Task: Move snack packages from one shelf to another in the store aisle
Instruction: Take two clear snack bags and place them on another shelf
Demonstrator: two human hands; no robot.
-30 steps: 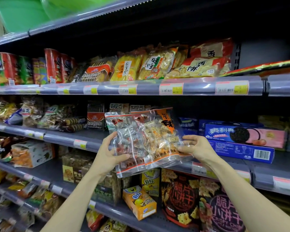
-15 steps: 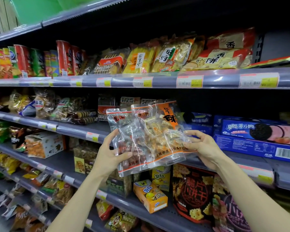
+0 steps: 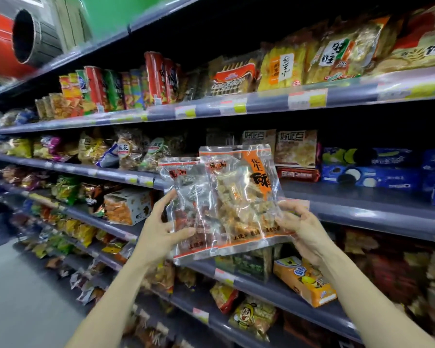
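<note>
I hold two clear snack bags (image 3: 226, 202) with orange trim, overlapped, in front of the middle shelf (image 3: 357, 204). My left hand (image 3: 161, 229) grips the left bag's lower left edge, thumb on the front. My right hand (image 3: 299, 224) pinches the right bag's lower right corner. The right bag shows pale peanut candy and an orange label. The left bag holds reddish pieces. Both bags are held upright, clear of the shelf surface.
Grey shelves run left down the aisle, packed with chip bags, red cans (image 3: 156, 81) and cracker packs above. Blue cookie boxes (image 3: 369, 172) sit right on the middle shelf beside a bare stretch. An orange box (image 3: 304, 282) lies on the shelf below. Aisle floor (image 3: 23, 297) lies at lower left.
My view has swung left and down the aisle. Both hands still grip the two bags, which stay in front of the middle shelf at about the same height.
</note>
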